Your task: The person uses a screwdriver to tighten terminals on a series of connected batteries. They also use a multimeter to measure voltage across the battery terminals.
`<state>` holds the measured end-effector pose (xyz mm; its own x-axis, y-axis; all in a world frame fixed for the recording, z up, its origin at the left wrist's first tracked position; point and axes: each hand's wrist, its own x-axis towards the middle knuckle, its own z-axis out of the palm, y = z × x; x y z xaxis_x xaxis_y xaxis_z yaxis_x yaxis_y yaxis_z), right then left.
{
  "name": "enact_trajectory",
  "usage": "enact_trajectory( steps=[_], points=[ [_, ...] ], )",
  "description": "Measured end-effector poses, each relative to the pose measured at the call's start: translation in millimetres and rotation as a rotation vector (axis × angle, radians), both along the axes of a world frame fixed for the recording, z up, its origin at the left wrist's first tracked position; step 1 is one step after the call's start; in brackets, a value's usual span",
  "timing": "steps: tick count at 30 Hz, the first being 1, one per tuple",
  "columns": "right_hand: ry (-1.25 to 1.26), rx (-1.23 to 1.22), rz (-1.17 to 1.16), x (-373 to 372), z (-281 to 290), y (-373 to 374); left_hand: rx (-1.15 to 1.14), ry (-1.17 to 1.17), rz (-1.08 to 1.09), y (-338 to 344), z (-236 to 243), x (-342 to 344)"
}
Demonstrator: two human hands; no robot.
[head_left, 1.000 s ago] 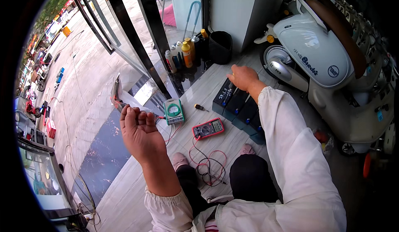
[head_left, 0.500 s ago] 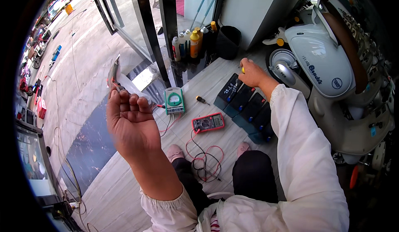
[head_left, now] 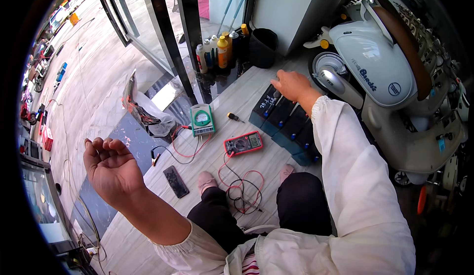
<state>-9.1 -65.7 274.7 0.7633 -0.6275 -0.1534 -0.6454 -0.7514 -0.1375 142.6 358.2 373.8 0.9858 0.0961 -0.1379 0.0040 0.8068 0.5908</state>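
At the right, my right hand is closed over the top of a row of several dark battery blocks with red and blue terminals. The fingers hide most of what they grip; a short grey part shows below them, where a yellow-handled screwdriver showed before. My left hand is raised at the left, palm up, fingers curled in; whatever is between the fingertips is too small to tell. On the floor between my arms lie a red multimeter, a green-and-white tester with leads, and another screwdriver.
A phone lies near my left foot, with a black clip beyond it. A clear plastic bag rests by the glass door. Several bottles and a black bin stand behind; a pale scooter is at the right.
My left hand has moved left and lower, uncovering the plastic bag, black clip and phone. My right hand stays over the batteries; the yellow handle is now hidden. The view has shifted slightly.
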Motion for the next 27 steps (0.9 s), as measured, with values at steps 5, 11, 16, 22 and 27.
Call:
enact_trajectory(
  steps=[5, 11, 16, 22, 27],
  points=[
    [-0.203, -0.085, 0.188, -18.2, -22.6, -36.9, -0.049, 0.006, -0.054, -9.3, -6.2, -0.7],
    [0.006, 0.034, -0.028, 1.2, 1.7, -4.3, -0.024, 0.002, -0.053, -6.2, -2.0, 2.8],
    [-0.094, -0.013, 0.172, -10.3, -14.2, -24.5, -0.024, 0.014, -0.087, -16.3, -3.1, -1.8],
    [-0.017, 0.028, -0.036, -3.2, 7.4, 1.4, -0.079, -0.036, -0.219, -18.9, -6.1, -1.9],
    [-0.161, -0.067, 0.202, -16.1, -13.6, -22.5, -0.079, -0.02, -0.206, -26.6, -6.5, -5.4]
  ],
)
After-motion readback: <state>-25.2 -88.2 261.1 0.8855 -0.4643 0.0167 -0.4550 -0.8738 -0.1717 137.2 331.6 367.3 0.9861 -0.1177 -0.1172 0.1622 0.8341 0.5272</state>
